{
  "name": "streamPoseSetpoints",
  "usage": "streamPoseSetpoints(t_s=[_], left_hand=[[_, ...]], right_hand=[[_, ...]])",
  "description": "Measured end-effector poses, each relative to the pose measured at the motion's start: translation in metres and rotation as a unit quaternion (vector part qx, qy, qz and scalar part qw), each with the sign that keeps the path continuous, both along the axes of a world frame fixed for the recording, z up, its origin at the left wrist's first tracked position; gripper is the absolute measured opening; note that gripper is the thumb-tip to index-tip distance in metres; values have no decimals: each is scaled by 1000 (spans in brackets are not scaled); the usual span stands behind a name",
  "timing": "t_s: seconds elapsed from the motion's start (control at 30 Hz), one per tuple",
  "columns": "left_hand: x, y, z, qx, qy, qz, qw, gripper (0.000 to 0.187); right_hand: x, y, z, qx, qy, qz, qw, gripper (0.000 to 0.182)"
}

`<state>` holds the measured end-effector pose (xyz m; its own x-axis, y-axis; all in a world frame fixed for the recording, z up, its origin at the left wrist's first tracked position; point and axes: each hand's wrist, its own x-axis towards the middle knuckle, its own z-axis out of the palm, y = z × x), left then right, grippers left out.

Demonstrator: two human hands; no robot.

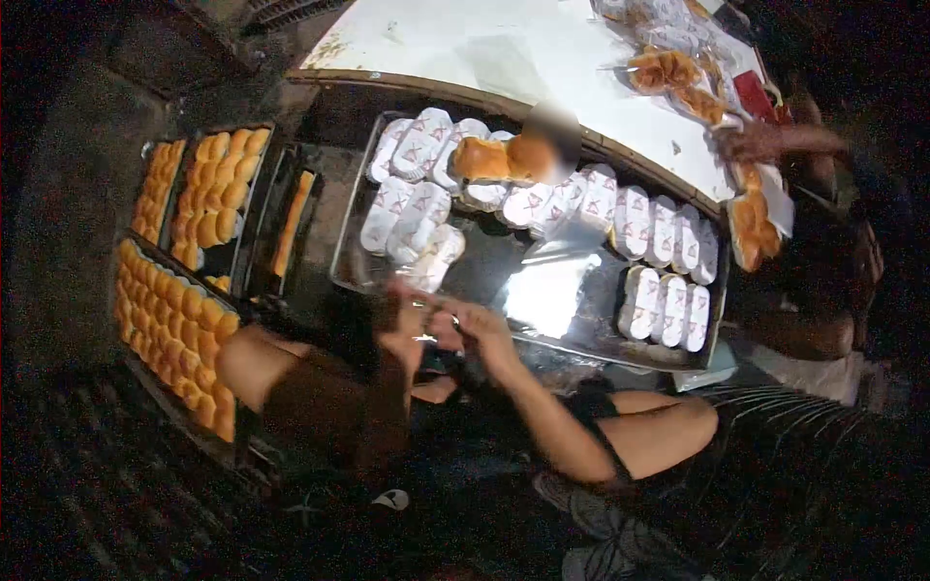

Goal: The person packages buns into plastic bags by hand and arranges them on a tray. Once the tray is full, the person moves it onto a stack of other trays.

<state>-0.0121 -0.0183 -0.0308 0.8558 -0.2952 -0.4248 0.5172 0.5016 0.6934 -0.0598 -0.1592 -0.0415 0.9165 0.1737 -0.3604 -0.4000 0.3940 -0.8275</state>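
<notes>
My left hand (400, 324) and my right hand (480, 337) meet at the near edge of a large dark tray (475, 254). Both have curled fingers. Small bright glints, like clear plastic, show between them, but I cannot make out what they hold. Just beyond my left hand lies a white oval packet with red print (438, 254), tilted against similar ones. Rows of these packets (635, 223) fill the tray's far side and right end. A pair of joined golden bread rolls (504, 158) rests on top of the far row, partly under a blurred patch.
Trays of golden rolls (174, 329) stand at left, beside a narrow dark tray (291, 232). Behind is a white table (436, 39) with bagged bread (668, 73). At right, another person's hand (751, 143) is near more rolls (754, 228).
</notes>
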Motion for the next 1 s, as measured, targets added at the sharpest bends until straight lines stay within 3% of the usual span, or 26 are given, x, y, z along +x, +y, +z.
streamPoseSetpoints(t_s=[0.03, 0.07, 0.1, 0.13, 0.23, 0.27, 0.33, 0.37, 0.4, 0.43, 0.47, 0.5, 0.53, 0.57, 0.6, 0.63, 0.67, 0.7, 0.77, 0.8, 0.87, 0.9, 0.93, 0.97, 1.0], left_hand=[[8, 15, 5, 20, -19, 45, 999, 65], [18, 21, 9, 33, -37, 79, 996, 65], [21, 30, 16, 47, -50, 107, 992, 65], [25, 33, 20, 57, -60, 126, 989, 65], [27, 33, 24, 71, -67, 157, 983, 65], [26, 33, 24, 77, -62, 165, 981, 65], [25, 32, 19, 53, -97, 184, 977, 66], [31, 29, 17, 26, -141, 193, 971, 66], [36, 22, 20, 26, -144, 192, 970, 66], [36, 15, 26, -44, -115, 197, 973, 65], [34, 11, 28, -111, -83, 200, 970, 64], [35, 10, 24, -172, -65, 186, 965, 64], [35, 4, 26, -171, -60, 182, 966, 64], [35, -4, 31, -293, 51, 214, 931, 63], [35, -13, 33, -405, 161, 239, 868, 63], [36, -28, 21, -186, 10, 163, 969, 57], [23, -37, 13, -190, -93, 112, 971, 56], [10, -50, 21, -196, -194, 60, 959, 55], [4, -51, 21, -203, -165, 41, 964, 58], [6, -51, 21, -205, -145, 38, 967, 63], [3, -51, 17, -206, -124, 43, 970, 68], [0, -52, 12, -89, -176, 1, 980, 70], [-5, -54, 8, 29, -224, -42, 973, 72], [-12, -66, 35, -24, -123, -30, 992, 75], [-11, -65, 37, -22, -121, -31, 992, 75]], right_hand=[[18, 6, -20, -299, -161, -41, 940, 34], [39, 9, -35, -570, -293, -79, 764, 34], [59, 7, -48, -570, -290, -93, 763, 34], [80, 2, -61, -581, -347, -31, 735, 33], [126, -1, -82, -581, -508, 174, 612, 31], [115, 1, -68, -574, -509, 182, 615, 31], [88, -10, -42, -590, -226, 161, 758, 24], [75, -15, -95, -436, -183, 23, 881, 24], [63, -23, -147, -255, -130, -116, 951, 25], [41, -36, -124, -132, -67, -113, 983, 27], [19, -44, -73, -4, 0, -110, 994, 30], [5, -42, -34, -3, 4, -114, 993, 30], [-8, -37, 2, -119, -49, -162, 978, 34], [-14, -35, 31, -234, -99, -207, 945, 38], [-14, -34, 54, -237, -92, -214, 943, 38], [-10, -33, 73, -384, -95, -173, 902, 40], [-6, -34, 83, -522, -92, -127, 839, 42], [-1, -38, 86, -523, -50, -141, 839, 44], [0, -43, 75, -485, -5, -147, 862, 46], [-8, -41, 73, -440, -24, -102, 892, 46], [-20, -38, 84, -363, 51, -40, 929, 44], [-19, -39, 80, -364, 53, -37, 929, 44], [-19, -41, 73, -348, 61, -102, 930, 45], [-19, -41, 66, -330, 69, -169, 926, 49], [-22, -36, 60, -328, 72, -169, 927, 49]])
